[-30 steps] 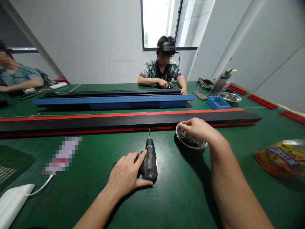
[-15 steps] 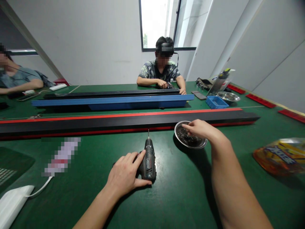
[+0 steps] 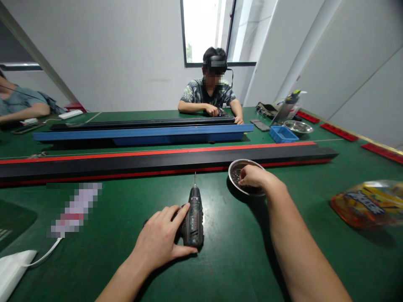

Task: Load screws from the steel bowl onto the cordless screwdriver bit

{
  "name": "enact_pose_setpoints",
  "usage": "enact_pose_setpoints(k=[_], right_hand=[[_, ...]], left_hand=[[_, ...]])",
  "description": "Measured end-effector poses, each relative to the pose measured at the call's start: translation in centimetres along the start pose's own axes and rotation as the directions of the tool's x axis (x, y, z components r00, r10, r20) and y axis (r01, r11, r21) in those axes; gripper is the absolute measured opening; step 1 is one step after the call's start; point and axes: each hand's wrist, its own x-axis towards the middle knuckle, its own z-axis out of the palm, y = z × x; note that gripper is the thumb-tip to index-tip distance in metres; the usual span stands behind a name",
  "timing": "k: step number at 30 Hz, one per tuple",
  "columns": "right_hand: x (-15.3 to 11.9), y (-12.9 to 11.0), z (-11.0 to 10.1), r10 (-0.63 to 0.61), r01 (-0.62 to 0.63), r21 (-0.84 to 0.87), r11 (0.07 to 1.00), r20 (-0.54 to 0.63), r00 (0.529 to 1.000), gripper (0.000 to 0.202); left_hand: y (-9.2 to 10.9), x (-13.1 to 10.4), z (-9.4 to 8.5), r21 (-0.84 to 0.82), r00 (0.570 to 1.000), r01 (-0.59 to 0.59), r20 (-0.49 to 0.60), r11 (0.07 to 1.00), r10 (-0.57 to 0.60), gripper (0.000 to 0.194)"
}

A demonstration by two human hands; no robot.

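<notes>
A dark cordless drill (image 3: 193, 226) lies on its side on the green table, its thin bit pointing away from me at a long black bar with red edges (image 3: 151, 161). My left hand (image 3: 160, 235) is wrapped about the drill, thumb behind its back end and fingers over the grip. To the right, a round metal bowl (image 3: 231, 178) holds many small dark pieces that look like screws. Inside it are the fingertips of my right hand (image 3: 256, 178), bent together among the pieces. What they pinch, if anything, is hidden.
Across the table a person (image 3: 210, 92) works beside a long blue bar (image 3: 141, 132). Back right are a blue bin (image 3: 283, 135) and another metal bowl (image 3: 299, 127). An orange-yellow bag (image 3: 368, 205) lies at right; a white power strip (image 3: 15, 268) is at left.
My right hand has dipped lower into the bowl, its fingers now down among the small pieces. My left hand stays on the drill. The whole view has shifted slightly.
</notes>
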Motion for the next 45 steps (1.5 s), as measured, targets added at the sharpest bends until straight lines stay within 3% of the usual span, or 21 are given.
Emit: enact_pose_setpoints(k=[3,9,18,21,25,33,38,45], right_hand=[[0.1,0.0,0.1,-0.017,0.017,0.012,1.000,-0.016,1.000,0.002],[0.1,0.8,-0.2,-0.039,0.046,0.111,0.993,-0.069,0.997,0.013],[0.4,0.8,-0.8,-0.055,0.064,0.043,0.997,-0.178,0.982,0.012],[-0.1,0.1,-1.3,-0.095,0.105,0.024,0.994,-0.265,0.959,0.014],[-1.0,-2.1,-1.2,-0.204,0.244,0.046,0.969,-0.410,0.889,0.017],[-0.3,-7.8,3.6,-0.417,0.543,0.168,0.823,-0.471,0.777,0.013],[1.4,-9.1,6.9,-0.377,0.575,0.286,0.766,-0.525,0.763,0.011],[3.9,-8.8,10.4,-0.274,0.567,0.430,0.703,-0.571,0.774,0.018]], left_hand=[[0.1,-0.1,-0.1,-0.011,1.000,-0.007,0.004,1.000,0.007,0.109],[0.2,0.0,-0.1,-0.007,1.000,-0.002,0.011,1.000,0.002,0.112],[0.2,-0.1,-0.2,-0.009,1.000,-0.006,0.006,1.000,0.006,0.110],[0.2,-0.2,-0.3,-0.017,1.000,-0.014,0.022,1.000,0.015,0.112],[0.2,-0.3,-0.5,-0.043,0.999,-0.028,0.033,0.999,0.029,0.111],[0.4,-0.4,-0.6,-0.068,0.998,-0.054,0.026,0.996,0.056,0.111],[0.7,-0.4,-0.8,-0.085,0.997,-0.057,0.050,0.995,0.061,0.112],[0.8,-0.5,-0.7,-0.106,0.997,-0.061,0.041,0.992,0.065,0.111]])
